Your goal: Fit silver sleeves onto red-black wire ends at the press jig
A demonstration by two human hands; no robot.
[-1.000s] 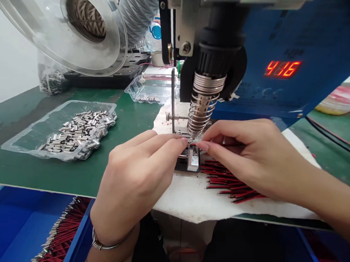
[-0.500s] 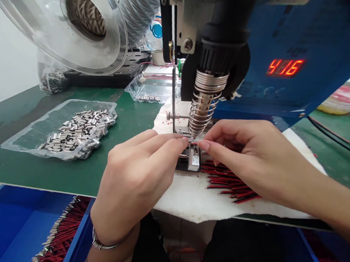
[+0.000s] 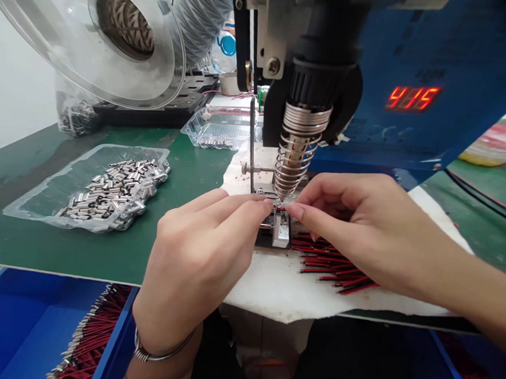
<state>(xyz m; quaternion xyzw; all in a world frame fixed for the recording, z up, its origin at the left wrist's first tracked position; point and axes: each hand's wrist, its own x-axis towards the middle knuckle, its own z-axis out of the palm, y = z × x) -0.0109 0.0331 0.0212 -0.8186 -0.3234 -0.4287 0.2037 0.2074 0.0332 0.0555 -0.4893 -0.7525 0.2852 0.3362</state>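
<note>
Both hands meet at a small metal fixture (image 3: 281, 231), right under the tip of a soldering iron (image 3: 297, 149) wrapped in a coiled spring. My left hand (image 3: 209, 247) is closed, its fingertips at the fixture's left side; what they grip is hidden. From the right, my right hand (image 3: 350, 212) pinches a thin red wire at the iron's tip, most of it covered by the fingers. Below that hand lies a bundle of red and black wires (image 3: 332, 266) on a white cloth (image 3: 268, 287).
A clear plastic tray (image 3: 33, 207) of small metal connectors stands at left, with a second clear tray (image 3: 218, 130) behind. A fume extractor hood (image 3: 79, 41) hangs upper left. The blue machine (image 3: 393, 146) reads 415. A blue bin (image 3: 26, 318) with finished-looking wires sits below the table edge.
The display has gone from 416 to 415. Both hands stay in nearly the same place under the iron; the view has shifted very slightly.
</note>
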